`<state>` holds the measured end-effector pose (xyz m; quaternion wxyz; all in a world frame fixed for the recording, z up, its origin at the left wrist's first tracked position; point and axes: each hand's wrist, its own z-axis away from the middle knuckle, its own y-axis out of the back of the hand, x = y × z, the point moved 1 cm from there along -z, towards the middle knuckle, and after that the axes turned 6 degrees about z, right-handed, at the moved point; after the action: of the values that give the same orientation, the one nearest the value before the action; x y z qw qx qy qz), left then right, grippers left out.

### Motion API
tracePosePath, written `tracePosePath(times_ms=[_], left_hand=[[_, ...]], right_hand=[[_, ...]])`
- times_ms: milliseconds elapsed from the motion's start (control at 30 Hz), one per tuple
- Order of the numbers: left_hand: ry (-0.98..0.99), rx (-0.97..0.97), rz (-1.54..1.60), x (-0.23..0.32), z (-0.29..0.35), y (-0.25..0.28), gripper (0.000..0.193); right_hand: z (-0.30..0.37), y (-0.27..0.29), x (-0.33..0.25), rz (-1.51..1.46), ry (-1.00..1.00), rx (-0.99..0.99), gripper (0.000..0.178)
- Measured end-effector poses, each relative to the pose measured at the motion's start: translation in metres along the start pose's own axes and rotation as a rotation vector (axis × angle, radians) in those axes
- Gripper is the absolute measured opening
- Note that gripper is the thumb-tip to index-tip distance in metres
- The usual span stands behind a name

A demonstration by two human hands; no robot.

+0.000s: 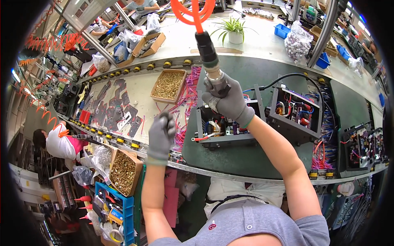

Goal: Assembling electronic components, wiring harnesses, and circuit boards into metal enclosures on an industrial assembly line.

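My right hand (234,104), in a grey glove, is wrapped round an air screwdriver (212,69) held upright over a black metal chassis (221,141). An orange coiled hose runs up from the tool. Inside the chassis are circuit parts and wires, and a red-tipped lead sticks out at its front left; my hand hides part of it. My left hand (161,137), also gloved, is raised to the left of the chassis with its fingers curled closed. Whatever they may hold does not show. Beyond it stands a cardboard box of brass-coloured screws (168,85).
A second open chassis (296,112) sits to the right, with a black cable (299,75) arching over it. Pink and purple wires (191,96) lie beside the green board (250,164). Flat dark plates (115,108) are spread at left. Another screw box (124,172) stands near a blue crate (129,217).
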<state>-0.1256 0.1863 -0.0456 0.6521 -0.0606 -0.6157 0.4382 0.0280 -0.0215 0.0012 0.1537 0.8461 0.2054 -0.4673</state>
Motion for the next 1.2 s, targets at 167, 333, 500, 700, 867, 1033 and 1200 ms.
tracePosePath(times_ms=[167,333,500,700,867,1033,1200], left_hand=[[0.238,0.089,0.207,-0.076,0.07,0.052,0.016],[0.322,-0.138,0.082,-0.14,0.132,0.015,0.025],[0.571,-0.294,0.021,-0.154,0.139,-0.034,0.024],[0.695,-0.353,0.41,-0.157,0.122,-0.089,0.027],[0.796,-0.36,0.627,-0.176,0.124,-0.102,0.034],[0.766,-0.37,0.712,-0.181,0.13,-0.113,0.035],[0.785,-0.415,0.813,-0.181,0.134,-0.117,0.036]], right_hand=[[0.004,0.005,-0.003,-0.048,-0.008,-0.002,0.029],[0.032,0.014,-0.022,-0.472,-0.074,0.044,0.031],[0.1,0.044,-0.076,-0.434,0.008,0.064,0.046],[0.153,0.065,-0.103,-0.587,0.103,0.329,0.056],[0.165,0.076,-0.099,-0.53,0.136,0.405,0.053],[0.165,0.087,-0.089,-0.498,0.298,0.262,0.053],[0.157,0.089,-0.104,-0.538,0.28,0.182,0.045]])
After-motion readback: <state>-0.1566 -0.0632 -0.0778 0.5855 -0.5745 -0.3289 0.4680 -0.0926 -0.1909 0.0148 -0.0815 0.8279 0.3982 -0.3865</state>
